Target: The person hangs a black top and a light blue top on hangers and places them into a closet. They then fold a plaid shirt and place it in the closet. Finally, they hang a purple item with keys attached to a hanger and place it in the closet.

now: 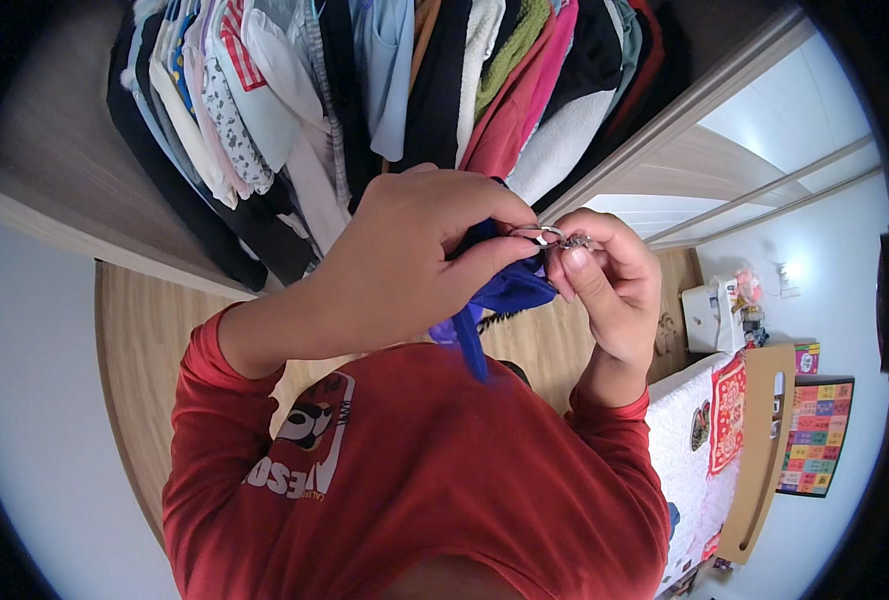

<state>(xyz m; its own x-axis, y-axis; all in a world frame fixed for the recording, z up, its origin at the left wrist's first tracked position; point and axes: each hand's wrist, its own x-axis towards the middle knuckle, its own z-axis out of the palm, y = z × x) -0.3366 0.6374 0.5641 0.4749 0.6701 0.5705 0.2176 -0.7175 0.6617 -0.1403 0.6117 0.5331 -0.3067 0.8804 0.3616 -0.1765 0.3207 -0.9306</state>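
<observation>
In front of my chest, both hands meet at a small silvery metal ring (543,236). My left hand (415,245) pinches its left side between thumb and fingertips. From the right, my right hand (610,285) grips a small knobbly metal piece (578,242) at the ring's other end, with thumb and forefinger pressed together. A deep blue cloth (520,287) with a dangling strap hangs below and behind the fingers. Its upper part is hidden by my left hand, and how it joins the ring cannot be made out.
Many clothes (395,80) hang close together in a wardrobe ahead, beside a sliding-door frame (685,110). On the right are a bed (677,400) with a wooden board (760,460), a white box (705,318) and a colourful chart (820,440). Wooden floor (145,340) shows at left.
</observation>
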